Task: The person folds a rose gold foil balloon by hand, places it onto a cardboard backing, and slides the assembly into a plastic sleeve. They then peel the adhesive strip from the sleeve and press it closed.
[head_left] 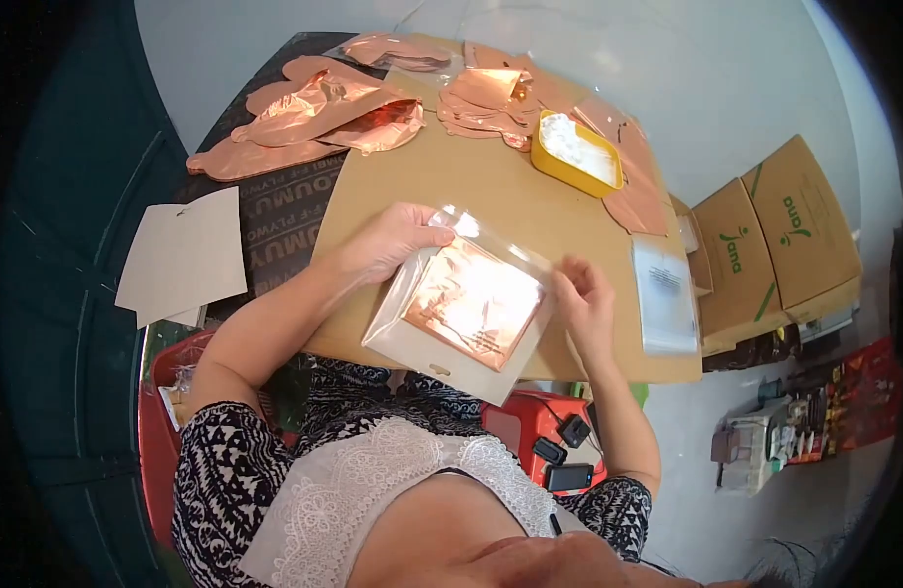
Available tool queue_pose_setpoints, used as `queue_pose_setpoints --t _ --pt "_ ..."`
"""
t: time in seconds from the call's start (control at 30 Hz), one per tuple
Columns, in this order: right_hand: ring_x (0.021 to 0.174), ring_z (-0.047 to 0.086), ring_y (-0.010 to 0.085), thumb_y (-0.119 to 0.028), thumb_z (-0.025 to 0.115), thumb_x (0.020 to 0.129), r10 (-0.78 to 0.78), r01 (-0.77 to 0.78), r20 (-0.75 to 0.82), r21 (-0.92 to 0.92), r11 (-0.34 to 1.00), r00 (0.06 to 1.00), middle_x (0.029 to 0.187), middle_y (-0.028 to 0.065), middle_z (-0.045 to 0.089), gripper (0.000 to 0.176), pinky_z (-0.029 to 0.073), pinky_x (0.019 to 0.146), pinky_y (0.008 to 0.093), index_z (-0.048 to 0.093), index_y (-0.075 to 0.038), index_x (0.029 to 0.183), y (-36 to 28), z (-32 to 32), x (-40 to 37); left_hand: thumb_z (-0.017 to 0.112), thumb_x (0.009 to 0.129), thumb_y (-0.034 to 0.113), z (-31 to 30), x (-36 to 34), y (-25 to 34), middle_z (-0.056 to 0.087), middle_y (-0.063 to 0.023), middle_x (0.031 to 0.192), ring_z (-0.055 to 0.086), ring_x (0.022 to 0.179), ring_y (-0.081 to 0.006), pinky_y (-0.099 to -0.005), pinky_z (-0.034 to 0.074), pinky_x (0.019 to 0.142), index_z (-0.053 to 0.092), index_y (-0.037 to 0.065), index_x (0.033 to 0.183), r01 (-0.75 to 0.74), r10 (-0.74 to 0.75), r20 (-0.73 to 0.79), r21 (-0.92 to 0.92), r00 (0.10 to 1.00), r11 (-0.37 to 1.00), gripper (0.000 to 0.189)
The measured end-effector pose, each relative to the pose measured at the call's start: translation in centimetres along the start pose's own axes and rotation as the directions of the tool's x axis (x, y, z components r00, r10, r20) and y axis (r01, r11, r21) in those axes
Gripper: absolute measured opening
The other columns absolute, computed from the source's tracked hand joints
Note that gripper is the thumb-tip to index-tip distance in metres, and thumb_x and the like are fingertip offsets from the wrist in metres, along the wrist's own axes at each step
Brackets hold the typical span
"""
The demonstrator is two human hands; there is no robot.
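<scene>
A clear plastic bag (pixel 381 328) holds a white card and a shiny copper-coloured folded foil piece (pixel 476 306), tilted over the near edge of the cardboard-covered table. My left hand (pixel 404 240) pinches the bag's upper left part, thumb on top. At the bag's right edge is my right hand (pixel 586 302), its fingers curled; whether they grip the plastic is not clear. A hang hole shows at the card's lower edge.
Copper foil shapes (pixel 265 132) lie at the back left, more (pixel 486 98) at the back. A yellow tray (pixel 579 179) of white material stands back right. White cards (pixel 182 255) lie left, clear bags (pixel 667 304) right. Cardboard boxes (pixel 780 230) stand beyond.
</scene>
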State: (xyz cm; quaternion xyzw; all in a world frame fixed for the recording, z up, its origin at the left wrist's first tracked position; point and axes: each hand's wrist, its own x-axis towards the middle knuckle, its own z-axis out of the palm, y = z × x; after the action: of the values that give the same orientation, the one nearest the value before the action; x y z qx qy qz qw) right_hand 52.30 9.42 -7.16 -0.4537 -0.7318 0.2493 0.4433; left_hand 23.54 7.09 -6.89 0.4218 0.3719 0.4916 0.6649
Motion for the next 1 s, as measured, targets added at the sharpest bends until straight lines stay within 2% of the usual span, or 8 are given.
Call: queue_pose_setpoints --t 0.03,0.13,0.27,0.33,0.63,0.8,0.9,1.0 --pt "0.085 0.058 0.019 -0.01 0.066 0.082 -0.221 0.194 -0.09 -0.242 0.951 0.971 0.089 0.0079 0.064 0.017 0.045 0.069 0.0313 0.064 -0.004 0.097 -0.5 0.4 0.5 0.063 0.085 0.005 0.2 0.0 -0.2 0.068 -0.011 0.091 0.067 0.077 -0.0139 -0.0253 0.054 0.071 0.063 -0.005 0.101 0.004 -0.004 -0.008 0.014 1.0 1.0 0.019" --pt "0.094 0.056 0.0262 -0.008 0.068 0.078 -0.53 0.517 0.091 -0.407 0.753 0.843 0.101 0.0116 0.061 0.024 0.043 0.08 0.0388 0.062 -0.004 0.101 -2.3 1.4 1.7 0.061 0.086 0.002 1.2 -0.1 -0.8 0.068 -0.0108 0.091 0.066 0.076 -0.0125 -0.0236 0.053 0.068 0.063 -0.006 0.101 -0.056 0.058 -0.01 0.09 0.998 0.994 0.018" --pt "0.084 0.055 0.0282 -0.006 0.068 0.072 -0.65 0.676 0.214 -0.368 0.638 0.729 0.089 0.0115 0.061 0.021 0.043 0.074 0.0384 0.063 -0.004 0.092 -5.9 4.3 2.6 0.061 0.086 0.001 2.2 -0.1 -1.7 0.067 -0.0096 0.099 0.063 0.087 -0.0104 -0.0238 0.05 0.079 0.063 -0.005 0.107 -0.181 0.181 0.021 0.23 0.983 0.956 0.022" --pt "0.078 0.053 0.0263 -0.007 0.068 0.067 -0.687 0.712 0.226 -0.378 0.592 0.69 0.081 0.0103 0.06 0.016 0.041 0.068 0.0384 0.062 -0.004 0.082 -6.6 5.3 2.9 0.061 0.087 0.001 2.7 -0.5 -1.6 0.067 -0.0093 0.102 0.062 0.09 -0.0106 -0.024 0.049 0.082 0.063 -0.005 0.108 -0.15 0.136 0.072 0.234 0.988 0.961 0.022" --pt "0.071 0.051 0.0251 -0.012 0.068 0.066 -0.629 0.722 0.364 -0.444 0.531 0.687 0.066 0.0089 0.053 0.014 0.04 0.064 0.0372 0.056 -0.005 0.067 -7.2 4.9 3.4 0.059 0.09 0.004 3.0 -0.8 -1.7 0.066 -0.0068 0.103 0.059 0.092 -0.008 -0.0234 0.048 0.081 0.06 -0.007 0.112 -0.188 0.127 0.191 0.351 0.973 0.917 0.024" --pt "0.069 0.051 0.0288 -0.006 0.068 0.067 -0.595 0.667 0.303 -0.333 0.666 0.745 0.067 0.0113 0.053 0.013 0.041 0.064 0.0388 0.056 -0.003 0.069 -7.3 4.3 3.4 0.059 0.091 0.005 3.3 -1.3 -1.2 0.066 -0.0048 0.099 0.059 0.088 -0.0074 -0.0231 0.049 0.078 0.06 -0.006 0.111 -0.192 0.113 0.212 0.401 0.971 0.896 0.024" --pt "0.069 0.051 0.0314 -0.002 0.067 0.067 -0.537 0.581 0.225 -0.264 0.769 0.813 0.068 0.0133 0.053 0.012 0.042 0.063 0.0406 0.055 -0.003 0.07 -7.5 4.2 3.1 0.058 0.087 0.005 3.7 -1.7 -0.9 0.065 -0.0029 0.085 0.056 0.075 -0.0052 -0.0217 0.046 0.064 0.064 -0.007 0.103 -0.184 0.146 0.135 0.34 0.98 0.922 0.021" --pt "0.068 0.051 0.0322 -0.001 0.064 0.07 -0.506 0.523 0.132 -0.265 0.81 0.852 0.068 0.015 0.053 0.009 0.043 0.062 0.0405 0.056 -0.002 0.071 -7.0 4.4 3.0 0.059 0.087 0.006 3.3 -1.8 -0.4 0.066 -0.0046 0.086 0.058 0.076 -0.0066 -0.0224 0.048 0.066 0.064 -0.007 0.107 -0.125 0.079 0.149 0.325 0.986 0.937 0.023"
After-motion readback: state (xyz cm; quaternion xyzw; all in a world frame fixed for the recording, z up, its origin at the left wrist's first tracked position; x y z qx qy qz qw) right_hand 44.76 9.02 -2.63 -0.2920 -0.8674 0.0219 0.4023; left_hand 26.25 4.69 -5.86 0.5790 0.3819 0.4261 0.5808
